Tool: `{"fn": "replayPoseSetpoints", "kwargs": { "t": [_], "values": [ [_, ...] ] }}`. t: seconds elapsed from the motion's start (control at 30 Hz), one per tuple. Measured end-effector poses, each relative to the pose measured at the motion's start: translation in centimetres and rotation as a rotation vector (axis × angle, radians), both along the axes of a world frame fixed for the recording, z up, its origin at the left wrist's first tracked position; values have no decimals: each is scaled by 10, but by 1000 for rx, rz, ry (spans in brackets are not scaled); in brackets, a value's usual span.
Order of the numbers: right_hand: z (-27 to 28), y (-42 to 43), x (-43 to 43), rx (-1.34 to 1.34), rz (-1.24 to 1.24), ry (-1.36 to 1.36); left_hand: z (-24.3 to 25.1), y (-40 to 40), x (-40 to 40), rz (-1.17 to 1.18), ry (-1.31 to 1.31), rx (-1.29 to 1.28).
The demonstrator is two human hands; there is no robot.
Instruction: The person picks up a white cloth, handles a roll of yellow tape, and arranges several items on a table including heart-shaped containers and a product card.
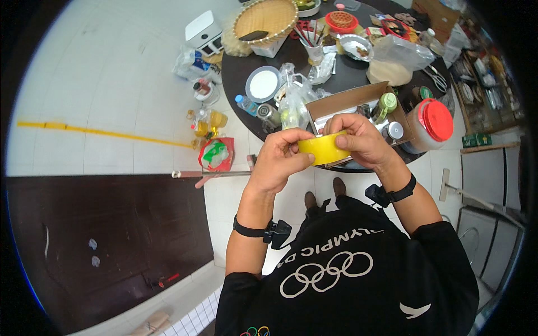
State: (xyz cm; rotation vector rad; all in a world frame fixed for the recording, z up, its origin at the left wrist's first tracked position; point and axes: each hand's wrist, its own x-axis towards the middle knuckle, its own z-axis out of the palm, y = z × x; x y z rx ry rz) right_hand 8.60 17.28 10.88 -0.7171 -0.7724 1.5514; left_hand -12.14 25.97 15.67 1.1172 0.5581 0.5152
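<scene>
A roll of yellow packing tape (323,149) is held up in front of me, over the near edge of the table. My left hand (282,156) grips its left end, thumb against the outer face. On the roll's right side, my right hand (359,138) pinches near the upper edge with thumb and fingers. Whether a tape end is lifted cannot be made out. Just beyond the hands stands an open cardboard box (349,101) holding a green-lidded bottle (386,104) and a jar with a pale lid (394,131). The hands partly hide the box.
The dark round table (235,75) carries a steel thermos (268,115), plastic bags (297,101), a wicker tray (265,19), a cup of chopsticks (313,48), scissors (437,80) and a large red-lidded jar (437,122). Oil bottles (210,122) stand on the floor to the left.
</scene>
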Motion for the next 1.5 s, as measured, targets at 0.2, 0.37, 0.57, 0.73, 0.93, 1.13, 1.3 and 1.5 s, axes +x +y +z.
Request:
{"fn": "replayPoseSetpoints", "kwargs": {
  "t": [0.2,0.37,0.57,0.73,0.93,1.13,1.3,1.5],
  "values": [
    [6,-15,-29,29,-191,-91,-4,22,-12,-211,31,79],
    [11,-25,-54,80,-274,-69,-8,27,-23,-309,8,91],
    [9,-39,-77,79,-366,-28,-15,27,-35,-337,59,142],
    [7,-56,-80,102,-392,0,3,16,-36,-435,-31,49],
    [5,-84,-70,113,-414,-22,-2,-9,-20,-475,20,60],
    [1,-138,-47,106,-453,-10,-8,-57,13,-541,62,49],
    [3,-192,-28,125,-548,-12,-12,-105,44,-571,47,11],
    [0,-249,-11,114,-601,15,-2,-147,70,-641,28,59]
  ]
}}
